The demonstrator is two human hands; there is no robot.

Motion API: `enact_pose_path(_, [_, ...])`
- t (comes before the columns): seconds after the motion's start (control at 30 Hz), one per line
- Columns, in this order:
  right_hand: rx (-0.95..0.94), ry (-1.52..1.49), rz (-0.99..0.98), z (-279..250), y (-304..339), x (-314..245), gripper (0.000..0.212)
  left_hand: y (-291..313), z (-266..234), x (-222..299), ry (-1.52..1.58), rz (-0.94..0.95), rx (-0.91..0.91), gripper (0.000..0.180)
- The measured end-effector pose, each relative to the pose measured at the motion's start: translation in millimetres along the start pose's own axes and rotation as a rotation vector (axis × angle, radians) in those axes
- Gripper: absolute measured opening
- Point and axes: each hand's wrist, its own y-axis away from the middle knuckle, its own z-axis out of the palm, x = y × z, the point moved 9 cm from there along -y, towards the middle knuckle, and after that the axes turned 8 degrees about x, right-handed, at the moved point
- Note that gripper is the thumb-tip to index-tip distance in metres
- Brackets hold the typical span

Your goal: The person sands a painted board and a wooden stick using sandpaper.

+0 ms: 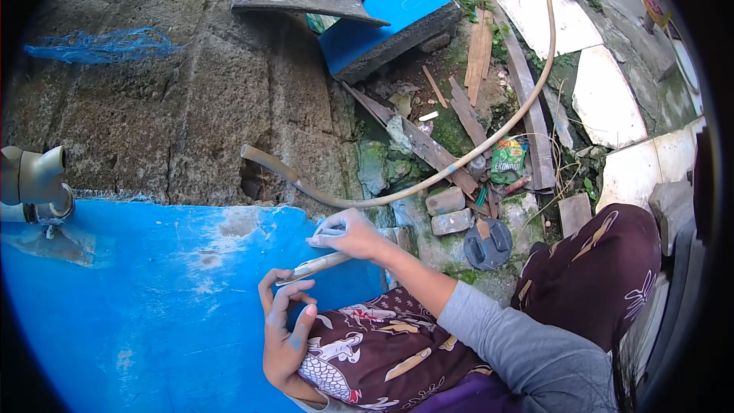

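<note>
In the head view, a slim, pale, bar-shaped tool [325, 264] lies slantwise near the middle of the frame, over the smeared, bright blue painted surface [153, 291] that fills the lower left. Its far end passes out of sight by the right wrist.

The left hand [287, 329], just below the middle, is half open: its index and middle fingers bend to the tool's left end, and the thumb stands apart. Whether they grip or merely steady it, I cannot tell. The right hand [348, 235], above the tool, has its fingertips drawn together. Whether it has hold of the tool, or something small, is hidden. Both hands carry greyish smears.

The step in hand looks like close, two-handed handling of the tool, held away from the blue face. From this posture, a controlled move would seem to call for a definite grip by one hand before the other lets go, with the tool's left end clear of the patterned, dark maroon cloth [382, 340] at lower centre.

A tan, flexible hose [451, 170] curves from the centre to the upper right, above a round, dark grey disc [488, 248]. A beige plastic pipe fitting [42, 172] sits at the left edge.
</note>
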Motion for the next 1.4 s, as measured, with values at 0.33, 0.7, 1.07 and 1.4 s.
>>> enact_pose_path(0.33, [0.063, 0.312, 0.137, -16, 5, 16, 0.024, -1, 3, 2, -0.007, 0.007, -0.016, 0.029])
enact_pose_path(0.7, [0.238, 0.551, 0.233, -45, 5, 22, 0.025, -2, 3, 2, 0.000, 0.015, -0.008, 0.030])
enact_pose_path(1.07, [0.115, 0.340, 0.120, -32, 1, -7, 0.026, 0, 0, 1, -0.005, -0.024, 0.014, 0.029])
enact_pose_path(1.4, [-0.099, 0.116, 0.083, 13, 5, -15, 0.031, -1, 1, -2, 0.009, -0.024, 0.001, 0.030])
